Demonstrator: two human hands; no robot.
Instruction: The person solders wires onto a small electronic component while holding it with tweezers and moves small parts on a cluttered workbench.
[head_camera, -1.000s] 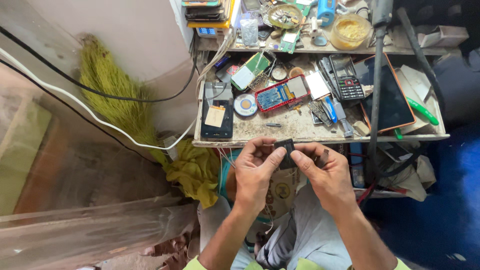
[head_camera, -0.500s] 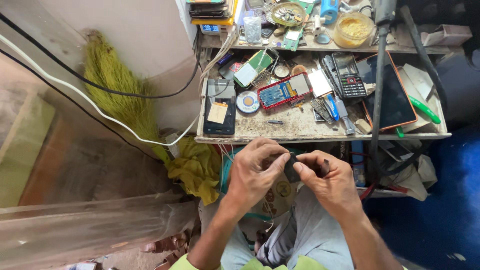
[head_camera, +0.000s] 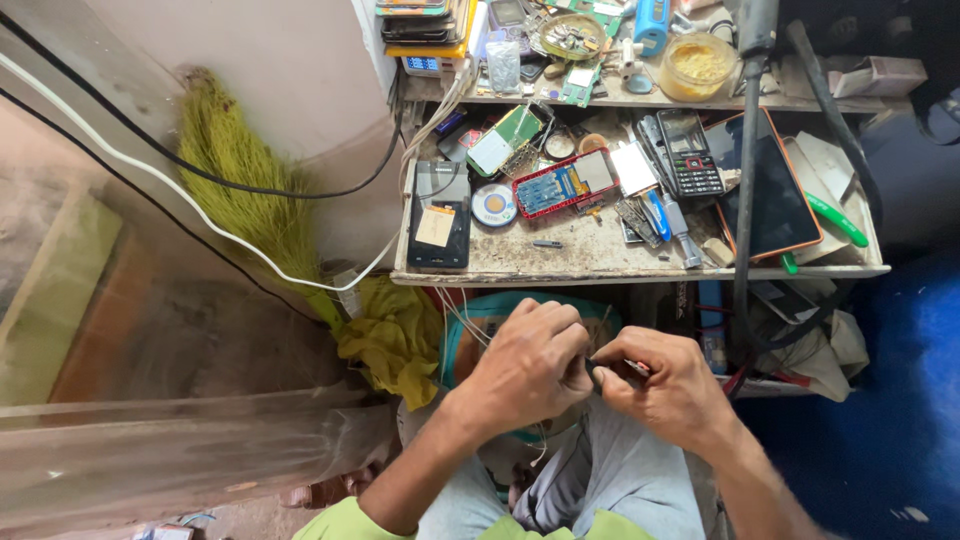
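My left hand (head_camera: 527, 362) and my right hand (head_camera: 672, 387) meet in front of my lap, below the front edge of a cluttered workbench (head_camera: 560, 265). Both hands pinch a small dark object (head_camera: 594, 372) between their fingertips. It is mostly hidden by the fingers, so I cannot tell what kind of thing it is. A bit of red shows by my right thumb. My knees in grey trousers (head_camera: 610, 480) lie under the hands.
On the bench lie a black phone (head_camera: 438, 215), a red-framed circuit board (head_camera: 565, 183), a keypad phone (head_camera: 690, 152), a dark tablet (head_camera: 775, 195), a green tool (head_camera: 836, 218) and small parts. A yellow cloth (head_camera: 395, 335) and a green broom (head_camera: 245, 170) stand left.
My hands dropped lower and closer to my body, still joined on the small dark object. The view tilted down slightly, and the bench sits higher in frame.
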